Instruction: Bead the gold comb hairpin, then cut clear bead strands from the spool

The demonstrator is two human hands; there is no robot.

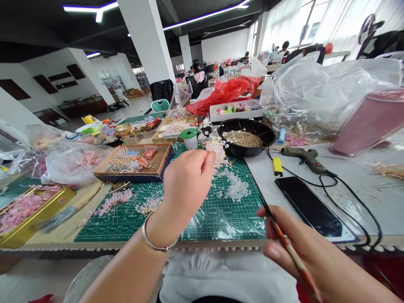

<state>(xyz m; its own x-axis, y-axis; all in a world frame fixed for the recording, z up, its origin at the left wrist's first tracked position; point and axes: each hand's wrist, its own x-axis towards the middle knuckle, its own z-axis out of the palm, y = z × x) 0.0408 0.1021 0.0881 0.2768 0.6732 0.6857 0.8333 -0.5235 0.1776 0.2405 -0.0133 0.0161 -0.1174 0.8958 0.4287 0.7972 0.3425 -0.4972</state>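
My left hand (188, 179), a silver bangle at its wrist, is closed on a beaded flower piece (217, 152) with pale pink petals and clear beads on wires. It is raised over the green cutting mat (217, 216). To the right, my right hand (288, 240) holds a slim tool (285, 240) with an orange and cream handle and a dark tip, near the mat's right edge. Clear beads (235, 186) lie loose on the mat between the hands. Pink beads (117, 199) lie on its left part.
Behind the mat stand a black bowl (248, 138) of gold pins, a green spool (189, 134) and a box (132, 162) of wired beads. A phone (311, 208), a glue gun (304, 158) with its cable and a pink tumbler (368, 122) are at right. A gold tin (59, 200) is at left.
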